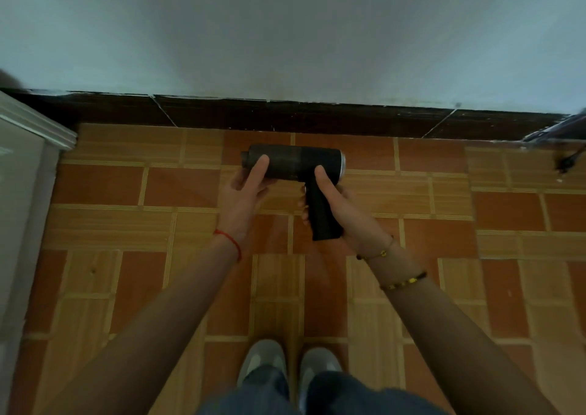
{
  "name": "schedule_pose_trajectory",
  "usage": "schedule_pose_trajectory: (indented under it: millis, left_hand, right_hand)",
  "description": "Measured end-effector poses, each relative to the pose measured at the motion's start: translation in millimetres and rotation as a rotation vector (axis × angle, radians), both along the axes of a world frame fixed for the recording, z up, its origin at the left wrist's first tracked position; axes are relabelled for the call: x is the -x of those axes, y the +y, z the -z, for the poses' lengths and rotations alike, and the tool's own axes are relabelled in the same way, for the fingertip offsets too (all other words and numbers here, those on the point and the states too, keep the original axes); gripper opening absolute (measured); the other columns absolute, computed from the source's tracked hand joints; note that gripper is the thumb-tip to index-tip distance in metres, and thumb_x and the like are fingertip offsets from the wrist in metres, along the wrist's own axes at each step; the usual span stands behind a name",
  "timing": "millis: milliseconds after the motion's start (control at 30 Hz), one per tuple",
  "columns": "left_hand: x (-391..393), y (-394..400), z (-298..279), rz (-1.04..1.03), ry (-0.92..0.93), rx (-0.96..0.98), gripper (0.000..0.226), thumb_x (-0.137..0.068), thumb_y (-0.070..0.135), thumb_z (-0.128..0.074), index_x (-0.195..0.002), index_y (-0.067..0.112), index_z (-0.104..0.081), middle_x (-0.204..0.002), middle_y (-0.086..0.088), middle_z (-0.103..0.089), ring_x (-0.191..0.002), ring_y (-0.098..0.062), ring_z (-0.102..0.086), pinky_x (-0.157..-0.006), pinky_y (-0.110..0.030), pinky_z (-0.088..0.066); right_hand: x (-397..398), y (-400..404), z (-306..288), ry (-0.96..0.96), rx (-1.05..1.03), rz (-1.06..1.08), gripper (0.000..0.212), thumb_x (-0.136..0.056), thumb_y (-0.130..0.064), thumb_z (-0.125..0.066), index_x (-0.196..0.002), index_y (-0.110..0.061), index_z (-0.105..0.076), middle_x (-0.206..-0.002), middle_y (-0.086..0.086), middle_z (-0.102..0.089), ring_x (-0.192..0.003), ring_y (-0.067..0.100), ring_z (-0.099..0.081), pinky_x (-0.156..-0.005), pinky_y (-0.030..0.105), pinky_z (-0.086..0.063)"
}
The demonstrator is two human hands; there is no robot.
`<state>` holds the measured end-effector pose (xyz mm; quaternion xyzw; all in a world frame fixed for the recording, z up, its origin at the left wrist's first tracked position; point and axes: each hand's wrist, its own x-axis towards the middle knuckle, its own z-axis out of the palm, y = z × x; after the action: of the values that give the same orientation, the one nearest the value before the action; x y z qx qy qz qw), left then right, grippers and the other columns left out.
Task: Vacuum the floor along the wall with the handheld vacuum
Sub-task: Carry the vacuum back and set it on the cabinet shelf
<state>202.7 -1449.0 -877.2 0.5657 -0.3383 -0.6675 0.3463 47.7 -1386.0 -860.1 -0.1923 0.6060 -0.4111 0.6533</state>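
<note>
A black handheld vacuum [295,162], a short cylinder with a pistol handle, is held level in front of me, above the floor, with its nozzle end pointing left. My right hand [336,207] is wrapped around the handle, thumb up against the body. My left hand [245,189] grips the front end of the cylinder from below, fingers over its side. Under it lies the orange and tan tiled floor [444,224], which meets a dark brown skirting [285,115] at the foot of the pale wall [285,34].
A white cabinet or door frame [28,173] stands at the left against the wall. Some cables and a dark plug [567,157] lie at the far right near the skirting. My two grey shoes [288,364] stand on the tiles at the bottom centre.
</note>
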Motion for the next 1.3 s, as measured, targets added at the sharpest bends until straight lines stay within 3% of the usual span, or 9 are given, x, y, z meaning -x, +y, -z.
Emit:
schedule_pose_trajectory:
  millis: [100,267,433,600,700,767,967,1067,1300]
  left_hand:
    - [-3.0,3.8,-62.1,0.010,-0.002,0.006,0.048,-0.086,0.042,-0.065,-0.128,0.018,-0.059,-0.120,-0.006,-0.069,-0.108,-0.016,-0.069,-0.097,-0.028,-0.053]
    - [-13.1,16.1,-192.7,-0.003,-0.041,0.006,0.033,-0.093,0.034,-0.062,-0.123,0.022,-0.061,-0.112,0.001,-0.071,-0.103,-0.012,-0.071,-0.097,-0.027,-0.054]
    - [-26.3,35.4,-349.2,-0.034,-0.075,0.059,0.044,-0.093,0.034,-0.063,-0.133,0.016,-0.060,-0.112,0.000,-0.073,-0.101,-0.010,-0.071,-0.093,-0.024,-0.055]
    - [-40.0,62.4,-512.1,-0.053,-0.102,0.106,0.007,-0.092,0.037,-0.066,-0.098,0.036,-0.070,-0.088,0.015,-0.076,-0.096,-0.011,-0.071,-0.083,-0.023,-0.055]
    - [-50.4,82.0,-593.3,-0.020,-0.110,0.129,0.022,-0.081,0.057,-0.071,-0.095,0.040,-0.074,-0.094,0.006,-0.075,-0.096,-0.019,-0.070,-0.088,-0.034,-0.056]
    - [-54.8,97.0,-637.8,-0.015,-0.099,0.125,0.030,-0.081,0.056,-0.070,-0.101,0.035,-0.072,-0.091,0.007,-0.076,-0.091,-0.013,-0.071,-0.082,-0.029,-0.057]
    - [-62.3,129.2,-731.7,-0.057,-0.123,0.137,0.009,-0.093,0.036,-0.064,-0.097,0.030,-0.071,-0.084,0.002,-0.077,-0.085,-0.018,-0.074,-0.074,-0.029,-0.058]
    - [-65.3,141.4,-757.1,-0.081,-0.106,0.143,0.013,-0.090,0.040,-0.067,-0.095,0.030,-0.073,-0.091,-0.008,-0.077,-0.092,-0.028,-0.073,-0.082,-0.039,-0.057]
    - [-68.4,166.1,-787.4,-0.121,-0.058,0.132,0.037,-0.081,0.051,-0.067,-0.105,0.024,-0.072,-0.096,-0.008,-0.077,-0.094,-0.024,-0.073,-0.083,-0.036,-0.057]
  right_hand:
    - [-1.9,0.1,-61.6,-0.005,-0.006,0.003,0.046,-0.092,-0.050,-0.052,-0.099,-0.005,-0.061,-0.080,0.010,-0.066,-0.068,0.022,-0.062,-0.072,0.034,-0.055]
    - [-8.9,10.6,-191.2,0.000,-0.028,-0.019,0.052,-0.091,-0.052,-0.053,-0.109,-0.004,-0.059,-0.084,0.011,-0.067,-0.072,0.023,-0.064,-0.075,0.035,-0.056]
    - [-25.3,23.9,-353.4,0.034,-0.037,-0.016,0.046,-0.092,-0.049,-0.052,-0.099,-0.005,-0.062,-0.082,0.013,-0.068,-0.069,0.024,-0.064,-0.069,0.032,-0.057]
    - [-38.6,49.8,-519.8,0.046,-0.010,-0.042,0.047,-0.092,-0.051,-0.053,-0.096,-0.005,-0.062,-0.079,0.015,-0.066,-0.066,0.025,-0.064,-0.066,0.034,-0.056]
    - [-44.5,70.6,-603.9,0.061,0.024,-0.036,0.047,-0.093,-0.049,-0.053,-0.095,-0.003,-0.062,-0.078,0.017,-0.065,-0.064,0.026,-0.062,-0.063,0.034,-0.055]
    - [-47.3,84.1,-649.0,0.087,0.007,-0.037,0.047,-0.092,-0.050,-0.054,-0.094,-0.004,-0.063,-0.077,0.015,-0.066,-0.064,0.025,-0.063,-0.062,0.032,-0.056]
    - [-55.6,111.8,-744.2,0.094,-0.004,-0.026,0.045,-0.090,-0.050,-0.055,-0.089,-0.006,-0.066,-0.073,0.011,-0.067,-0.060,0.022,-0.063,-0.060,0.030,-0.055]
    - [-58.2,121.5,-769.8,0.105,0.022,-0.043,0.045,-0.090,-0.049,-0.055,-0.093,-0.005,-0.065,-0.074,0.011,-0.068,-0.062,0.022,-0.064,-0.061,0.030,-0.055]
    - [-59.1,141.6,-803.5,0.131,0.051,-0.088,0.045,-0.092,-0.048,-0.052,-0.093,-0.005,-0.065,-0.072,0.008,-0.069,-0.062,0.020,-0.064,-0.062,0.029,-0.056]
